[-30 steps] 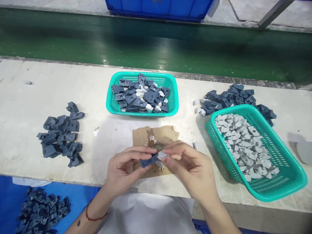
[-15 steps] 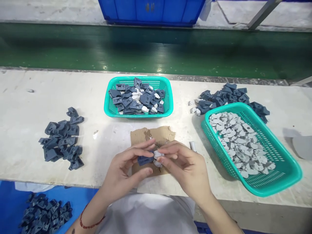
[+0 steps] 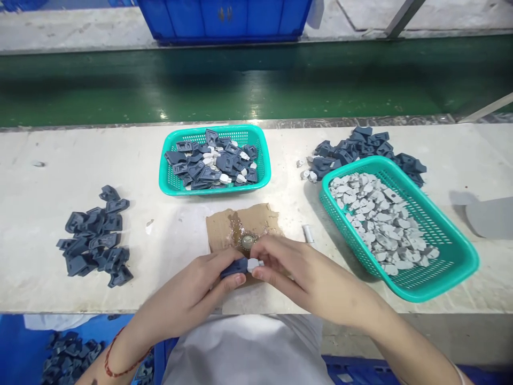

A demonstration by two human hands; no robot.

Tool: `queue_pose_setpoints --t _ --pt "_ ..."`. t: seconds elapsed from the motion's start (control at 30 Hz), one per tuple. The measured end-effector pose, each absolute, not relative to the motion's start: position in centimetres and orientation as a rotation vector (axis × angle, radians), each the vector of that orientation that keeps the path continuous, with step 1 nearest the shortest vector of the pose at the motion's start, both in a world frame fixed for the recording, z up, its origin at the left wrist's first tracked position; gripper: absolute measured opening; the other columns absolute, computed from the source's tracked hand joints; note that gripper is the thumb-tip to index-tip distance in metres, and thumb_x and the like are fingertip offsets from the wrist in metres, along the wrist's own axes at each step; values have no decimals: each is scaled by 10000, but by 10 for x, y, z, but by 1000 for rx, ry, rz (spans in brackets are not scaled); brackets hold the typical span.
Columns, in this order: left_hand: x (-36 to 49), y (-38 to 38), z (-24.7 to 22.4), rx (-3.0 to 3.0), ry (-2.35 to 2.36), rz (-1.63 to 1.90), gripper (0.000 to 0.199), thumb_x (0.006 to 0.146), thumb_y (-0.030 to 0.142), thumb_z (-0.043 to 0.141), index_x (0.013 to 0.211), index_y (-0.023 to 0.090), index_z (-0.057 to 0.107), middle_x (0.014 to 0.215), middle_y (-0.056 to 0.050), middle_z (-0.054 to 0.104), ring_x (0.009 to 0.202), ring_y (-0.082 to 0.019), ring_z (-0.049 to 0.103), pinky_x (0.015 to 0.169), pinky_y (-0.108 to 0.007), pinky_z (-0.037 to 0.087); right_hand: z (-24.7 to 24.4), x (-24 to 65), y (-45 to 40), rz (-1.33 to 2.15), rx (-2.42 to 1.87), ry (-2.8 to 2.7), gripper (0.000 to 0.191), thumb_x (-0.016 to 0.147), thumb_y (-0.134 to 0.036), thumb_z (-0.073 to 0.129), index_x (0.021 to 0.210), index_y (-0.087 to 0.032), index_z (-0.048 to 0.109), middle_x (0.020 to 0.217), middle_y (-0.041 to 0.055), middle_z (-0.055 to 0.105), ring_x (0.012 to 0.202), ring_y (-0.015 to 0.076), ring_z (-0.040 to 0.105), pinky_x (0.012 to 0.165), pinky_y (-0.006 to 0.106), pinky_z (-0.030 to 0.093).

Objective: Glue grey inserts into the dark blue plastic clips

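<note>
My left hand (image 3: 212,280) is closed on a dark blue plastic part (image 3: 234,267) above the front of a brown cardboard piece (image 3: 220,230). A light grey piece (image 3: 253,264) sits against the right end of that blue part. The fingers of my right hand (image 3: 284,267) pinch around the grey piece. Just behind my fingers, a small round metallic object (image 3: 247,241) lies on the cardboard, beside a shiny wet-looking patch. How far the two parts fit into each other is hidden.
A green basket (image 3: 163,179) holds blue and white parts. Another green basket (image 3: 457,267) holds light grey pieces. Loose blue parts lie left (image 3: 96,235) and back right (image 3: 360,144). A white cylinder (image 3: 308,233) stands near my right hand. Behind runs a green belt (image 3: 240,91).
The grey piece has come into line with the blue part's right end. My right hand has turned and lowered slightly, and the round metallic object now shows. The whole view has shifted.
</note>
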State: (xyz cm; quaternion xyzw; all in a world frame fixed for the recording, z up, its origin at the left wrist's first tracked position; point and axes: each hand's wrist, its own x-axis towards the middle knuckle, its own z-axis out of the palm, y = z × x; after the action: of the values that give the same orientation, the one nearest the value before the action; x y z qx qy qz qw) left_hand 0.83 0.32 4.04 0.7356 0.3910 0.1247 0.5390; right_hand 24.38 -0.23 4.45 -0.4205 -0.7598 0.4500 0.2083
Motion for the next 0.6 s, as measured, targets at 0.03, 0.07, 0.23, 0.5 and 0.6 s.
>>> queue_pose_setpoints --t 0.03,0.07,0.23,0.5,0.6 --pt "9 4 41 1767 910 307 179 1051 323 473 1073 237 628 913 -27 699 818 -215 669 724 -272 494 46 244 -3 1188 -1120 -2196 143 1063 -231 483 954 -203 571 899 39 660 828 186 628 711 303 508" --pt "10 5 41 1781 899 322 174 1049 314 474 1057 237 629 909 -29 698 819 -217 669 720 -274 493 46 244 -3 1128 -1080 -2254 207 1075 -215 433 903 -201 548 890 47 644 826 191 615 720 312 505" --pt "19 9 38 1825 922 358 203 1064 319 435 1009 223 604 918 -40 698 841 -222 672 712 -281 487 37 239 -10 959 -1132 -2265 256 1080 -190 362 849 -209 472 812 33 581 713 180 551 637 307 456" --pt "26 9 33 1889 924 414 215 1075 315 406 1113 213 592 966 -53 718 829 -209 686 715 -278 489 33 241 -7 949 -1138 -2243 259 1084 -198 368 838 -224 443 786 10 553 672 166 526 591 289 415" --pt "25 11 35 1911 896 430 210 1063 297 432 1168 223 599 992 -63 738 854 -220 704 725 -280 511 37 243 -6 795 -1094 -2325 289 1105 -218 337 868 -203 502 822 35 595 701 173 542 606 300 428"
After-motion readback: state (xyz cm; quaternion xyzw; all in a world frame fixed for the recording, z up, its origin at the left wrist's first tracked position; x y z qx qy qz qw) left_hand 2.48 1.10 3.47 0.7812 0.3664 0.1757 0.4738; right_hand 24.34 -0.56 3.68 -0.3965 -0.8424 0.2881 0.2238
